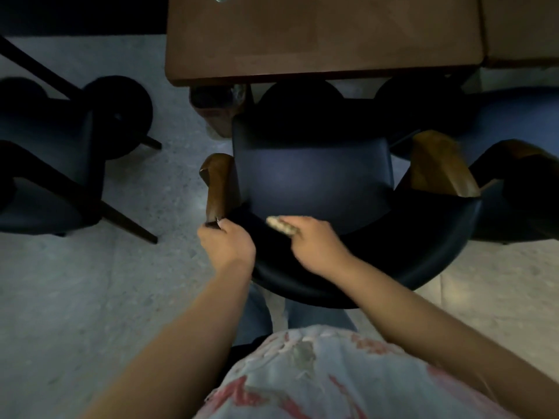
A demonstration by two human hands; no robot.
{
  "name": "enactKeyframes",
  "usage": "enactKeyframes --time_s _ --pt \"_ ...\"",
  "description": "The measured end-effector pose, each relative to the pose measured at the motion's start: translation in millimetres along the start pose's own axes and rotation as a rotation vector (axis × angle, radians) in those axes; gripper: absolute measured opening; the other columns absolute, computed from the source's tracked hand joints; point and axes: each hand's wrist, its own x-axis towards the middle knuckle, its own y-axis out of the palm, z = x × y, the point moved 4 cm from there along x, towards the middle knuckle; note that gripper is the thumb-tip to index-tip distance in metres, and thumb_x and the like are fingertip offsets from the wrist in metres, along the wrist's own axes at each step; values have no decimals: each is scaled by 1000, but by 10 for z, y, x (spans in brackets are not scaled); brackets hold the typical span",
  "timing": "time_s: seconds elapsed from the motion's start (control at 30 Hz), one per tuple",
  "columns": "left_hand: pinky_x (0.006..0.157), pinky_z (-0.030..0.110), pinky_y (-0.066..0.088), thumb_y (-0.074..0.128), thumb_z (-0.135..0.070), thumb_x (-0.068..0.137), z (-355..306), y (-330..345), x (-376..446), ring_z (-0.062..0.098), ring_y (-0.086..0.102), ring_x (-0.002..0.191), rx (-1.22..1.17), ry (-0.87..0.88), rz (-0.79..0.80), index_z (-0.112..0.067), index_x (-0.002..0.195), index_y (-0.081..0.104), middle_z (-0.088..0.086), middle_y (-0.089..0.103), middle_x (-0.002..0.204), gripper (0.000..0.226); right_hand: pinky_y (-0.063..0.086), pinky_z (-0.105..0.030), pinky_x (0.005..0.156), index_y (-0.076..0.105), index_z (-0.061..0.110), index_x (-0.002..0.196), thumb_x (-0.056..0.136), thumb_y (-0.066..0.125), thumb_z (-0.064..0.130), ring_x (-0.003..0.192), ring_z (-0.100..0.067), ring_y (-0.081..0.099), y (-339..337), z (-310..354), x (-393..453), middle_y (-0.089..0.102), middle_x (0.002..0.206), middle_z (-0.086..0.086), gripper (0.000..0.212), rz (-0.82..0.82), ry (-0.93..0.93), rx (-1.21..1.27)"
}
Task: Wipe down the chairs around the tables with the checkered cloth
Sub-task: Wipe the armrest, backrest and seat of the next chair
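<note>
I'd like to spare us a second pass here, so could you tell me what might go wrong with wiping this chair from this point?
1. The cloth is bunched small in the right hand, so it may skip much of the seat.
2. The chair is tucked under the table; the seat's front may go unwiped.
3. The left hand grips only the wooden armrest; the chair could shift.

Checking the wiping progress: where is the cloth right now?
In the head view, the cloth is bunched in the right hand, at the chair backrest's inner edge, right of the left hand.
</note>
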Motion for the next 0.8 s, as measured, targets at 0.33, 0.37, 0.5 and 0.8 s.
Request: enactKeyframes --time_s 0.33,0.37,0.5,0.8 --pt "92 45 39 33 -28 100 41 59 -85 43 53 113 163 66 -139 -6 128 43 23 55 127 36 38 -34 107 56 27 133 79 45 -2 130 -23 47 14 -418 -282 51 142 2 62 282 -45 -302" --pt "92 46 39 33 -28 100 44 65 -76 44 53 113 170 66 -154 -6 127 43 23 55 127 36 41 -34 105 58 29 131 79 45 0 127 -25 49 -87 -504 -300 53 139 1 61 320 -29 -353" --pt "91 49 39 35 -28 99 75 79 -36 47 53 112 225 76 -208 -4 121 45 26 56 124 35 51 -37 90 64 36 119 78 51 9 109 -32 60 -756 -876 -143 63 122 -5 51 380 54 -660" --pt "92 51 40 32 -32 98 126 81 22 46 54 111 220 79 -205 -5 119 44 25 57 123 37 46 -45 93 52 27 131 90 41 18 111 -33 55 -1768 -1517 30 60 123 -12 43 273 176 -870"
